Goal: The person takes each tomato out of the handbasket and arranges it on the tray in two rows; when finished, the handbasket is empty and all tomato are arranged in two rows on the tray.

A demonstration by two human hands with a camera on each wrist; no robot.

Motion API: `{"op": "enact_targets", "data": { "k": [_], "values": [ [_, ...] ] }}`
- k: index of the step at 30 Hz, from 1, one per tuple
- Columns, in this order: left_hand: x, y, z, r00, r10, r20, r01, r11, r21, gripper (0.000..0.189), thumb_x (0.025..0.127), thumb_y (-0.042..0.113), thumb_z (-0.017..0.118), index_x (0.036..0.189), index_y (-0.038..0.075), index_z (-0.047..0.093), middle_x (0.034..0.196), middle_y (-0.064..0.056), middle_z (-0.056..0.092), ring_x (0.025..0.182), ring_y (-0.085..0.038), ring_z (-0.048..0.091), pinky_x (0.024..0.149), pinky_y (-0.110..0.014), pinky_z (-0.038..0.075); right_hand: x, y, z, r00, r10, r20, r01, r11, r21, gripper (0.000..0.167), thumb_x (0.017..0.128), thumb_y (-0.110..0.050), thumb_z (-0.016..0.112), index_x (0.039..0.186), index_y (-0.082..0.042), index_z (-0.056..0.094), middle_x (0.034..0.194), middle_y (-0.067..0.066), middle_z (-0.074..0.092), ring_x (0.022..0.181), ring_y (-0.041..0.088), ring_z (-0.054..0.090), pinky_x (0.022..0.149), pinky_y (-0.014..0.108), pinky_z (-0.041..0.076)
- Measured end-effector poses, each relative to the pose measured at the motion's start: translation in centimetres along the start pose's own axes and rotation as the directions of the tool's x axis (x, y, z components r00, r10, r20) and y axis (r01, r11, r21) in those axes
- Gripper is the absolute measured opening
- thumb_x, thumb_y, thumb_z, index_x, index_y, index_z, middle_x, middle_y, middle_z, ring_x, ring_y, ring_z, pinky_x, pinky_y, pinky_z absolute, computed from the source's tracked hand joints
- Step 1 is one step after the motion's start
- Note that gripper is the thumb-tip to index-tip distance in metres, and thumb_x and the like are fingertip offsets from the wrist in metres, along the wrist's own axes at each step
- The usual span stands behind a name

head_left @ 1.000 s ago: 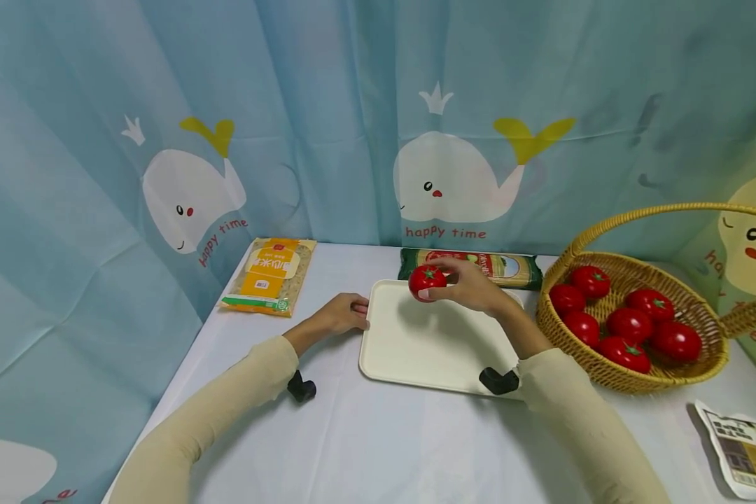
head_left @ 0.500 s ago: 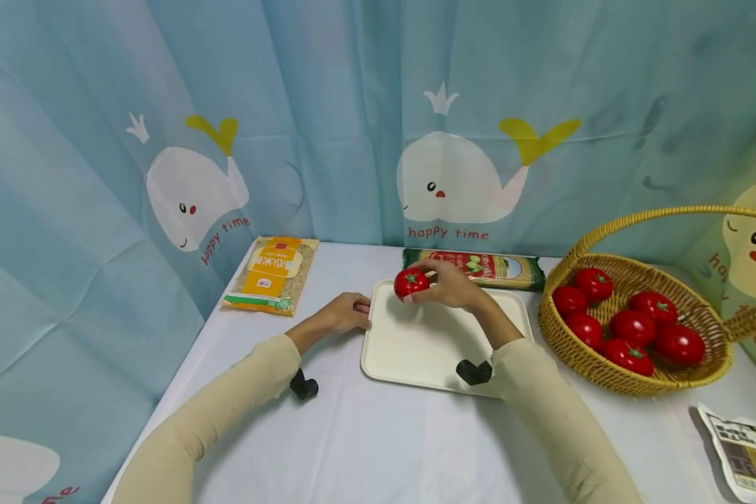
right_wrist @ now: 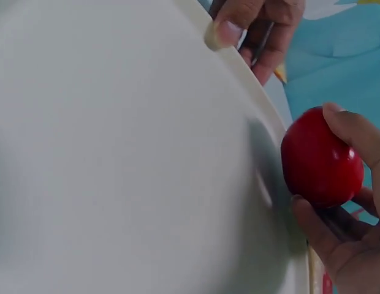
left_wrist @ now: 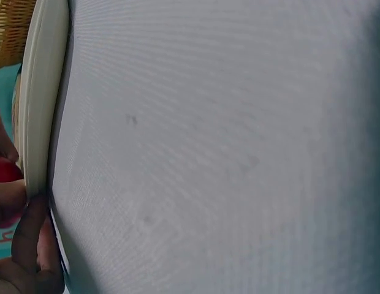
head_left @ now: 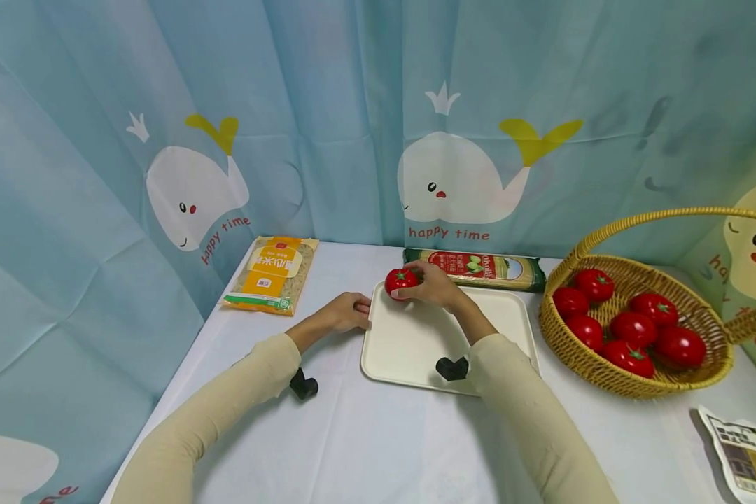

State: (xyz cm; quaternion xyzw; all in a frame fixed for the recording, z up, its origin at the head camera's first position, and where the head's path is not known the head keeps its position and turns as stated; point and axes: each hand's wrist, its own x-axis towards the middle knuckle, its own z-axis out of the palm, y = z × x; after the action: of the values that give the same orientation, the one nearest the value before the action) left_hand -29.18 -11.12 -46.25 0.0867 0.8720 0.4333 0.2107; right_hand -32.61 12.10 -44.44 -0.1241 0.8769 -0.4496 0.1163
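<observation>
A cream rectangular tray (head_left: 416,350) lies on the white-covered table. My left hand (head_left: 345,313) pinches its left edge, thumb over the rim and fingers beneath, as the left wrist view shows at the tray rim (left_wrist: 46,92). With thumb and fingers my right hand (head_left: 433,285) grips a red tomato (head_left: 400,281) over the tray's far left corner. In the right wrist view the tomato (right_wrist: 319,160) is close over the tray's surface, and its shadow falls beside it.
At right stands a wicker basket (head_left: 561,336) with several tomatoes and a tall handle. A green pasta packet (head_left: 510,271) lies behind the tray, an orange-and-clear bag (head_left: 271,275) to the left, and a white-and-brown packet (head_left: 743,451) at the right front. A curtain (head_left: 340,140) hangs behind.
My right hand has carried the tomato left and slightly down, from above the tray's middle-back to its far left corner. The left hand keeps its hold on the tray edge.
</observation>
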Motion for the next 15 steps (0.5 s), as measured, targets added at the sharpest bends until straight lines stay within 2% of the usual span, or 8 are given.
{"op": "enact_targets", "data": {
  "k": [4,8,15],
  "values": [
    [0.0,0.0,0.0,1.0,-0.005,0.004,0.005,1.0,-0.002,0.047,0.083,0.004,0.074,0.127,-0.003,0.06,0.11,-0.01,0.065,0.098,-0.016,0.061,0.089,-0.027,0.053,0.4,0.1,0.8,1.0,-0.012,-0.026,0.011,1.0,-0.021,0.066,0.085,-0.025,0.08,0.137,0.002,0.051,0.133,0.025,0.057,0.122,0.038,0.054,0.108,0.049,0.047],
    [0.0,0.0,0.0,1.0,-0.004,0.006,0.004,1.0,-0.006,0.047,0.083,0.004,0.073,0.127,-0.003,0.06,0.109,-0.01,0.065,0.098,-0.016,0.06,0.088,-0.027,0.053,0.8,0.1,1.4,0.999,-0.014,-0.045,0.012,0.999,-0.051,0.066,0.085,-0.027,0.079,0.138,0.002,0.052,0.133,0.025,0.058,0.122,0.036,0.055,0.106,0.048,0.048],
    [0.0,0.2,-0.3,1.0,-0.004,0.02,0.005,1.0,-0.025,0.05,0.082,0.002,0.074,0.129,-0.005,0.058,0.11,-0.011,0.065,0.099,-0.016,0.06,0.087,-0.025,0.053,0.8,-0.7,2.0,0.999,-0.03,-0.029,0.029,0.998,-0.053,0.069,0.083,-0.023,0.08,0.141,0.002,0.05,0.134,0.027,0.058,0.124,0.039,0.056,0.107,0.05,0.047]
  ]
}}
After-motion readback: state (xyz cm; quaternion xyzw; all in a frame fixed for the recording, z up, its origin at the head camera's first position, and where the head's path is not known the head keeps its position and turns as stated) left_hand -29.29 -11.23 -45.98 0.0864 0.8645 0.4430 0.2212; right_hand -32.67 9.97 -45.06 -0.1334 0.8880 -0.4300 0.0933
